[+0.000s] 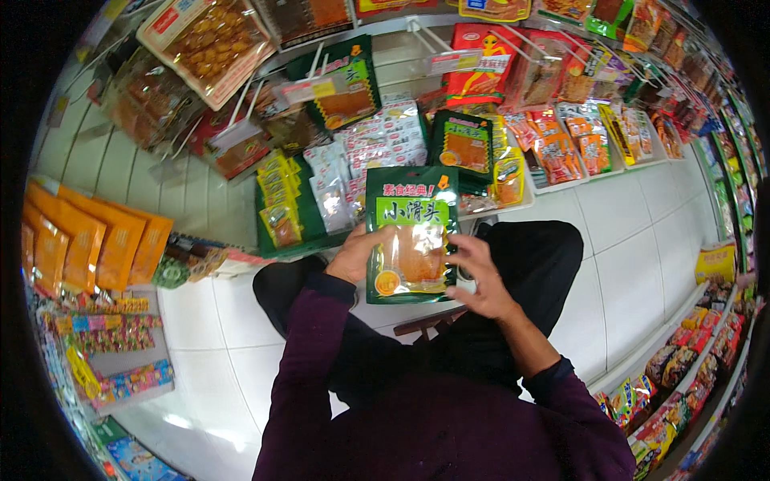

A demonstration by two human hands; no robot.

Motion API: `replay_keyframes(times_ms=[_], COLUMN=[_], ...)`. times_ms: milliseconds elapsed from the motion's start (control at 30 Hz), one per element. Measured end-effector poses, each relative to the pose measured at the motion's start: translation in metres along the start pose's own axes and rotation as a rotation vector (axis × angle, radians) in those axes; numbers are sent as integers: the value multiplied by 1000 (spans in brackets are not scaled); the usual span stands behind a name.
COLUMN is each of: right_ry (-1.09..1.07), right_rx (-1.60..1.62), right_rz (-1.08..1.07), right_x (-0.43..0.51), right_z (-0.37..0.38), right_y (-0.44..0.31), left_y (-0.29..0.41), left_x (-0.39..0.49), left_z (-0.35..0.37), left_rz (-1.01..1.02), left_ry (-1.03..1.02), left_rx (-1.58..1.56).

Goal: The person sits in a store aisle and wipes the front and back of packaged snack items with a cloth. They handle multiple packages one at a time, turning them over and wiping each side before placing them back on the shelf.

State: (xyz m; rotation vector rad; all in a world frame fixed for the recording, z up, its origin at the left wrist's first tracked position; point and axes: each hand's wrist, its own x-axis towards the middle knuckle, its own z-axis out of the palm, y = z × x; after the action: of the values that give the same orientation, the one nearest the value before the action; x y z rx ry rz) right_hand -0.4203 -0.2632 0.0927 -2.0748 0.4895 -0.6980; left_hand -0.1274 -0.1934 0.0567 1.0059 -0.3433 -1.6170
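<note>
A flat green snack packet [412,240] with a see-through window showing orange-brown food is held up above my lap. My left hand [356,252] grips its left edge, the thumb lying over the front. Beside the right edge is my right hand [481,276], its fingers spread and the fingertips at the packet's rim; whether they press on it I cannot tell. Just beyond lies a similar green packet [462,144] among small yellow packets [509,174]. Another packet of this kind [343,84] hangs from a rack hook behind a price tag.
White and yellow sachets [385,135] fill the low shelf ahead, with orange-red packets [556,153] in white trays to the right. Hooks with hanging packets [481,63] jut out above. Orange bags [120,240] stand at left. Lower right is a shelf of bagged snacks [680,361].
</note>
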Motion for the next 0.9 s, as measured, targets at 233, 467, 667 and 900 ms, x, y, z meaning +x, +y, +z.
replay_keyframes(times_ms=[233, 467, 667, 900], right_ry=[299, 250, 258, 274], right_rx=[1086, 1027, 946, 1010], right_rz=[573, 542, 562, 646], right_x=[6, 5, 5, 6], right_z=[10, 38, 41, 49], right_y=[44, 33, 38, 47], left_y=[-11, -26, -30, -33], left_x=[-48, -50, -37, -31], left_z=[24, 22, 8, 13], left_rz=[131, 105, 171, 294], left_ry=[18, 30, 101, 130], left_rx=[-12, -52, -72, 46])
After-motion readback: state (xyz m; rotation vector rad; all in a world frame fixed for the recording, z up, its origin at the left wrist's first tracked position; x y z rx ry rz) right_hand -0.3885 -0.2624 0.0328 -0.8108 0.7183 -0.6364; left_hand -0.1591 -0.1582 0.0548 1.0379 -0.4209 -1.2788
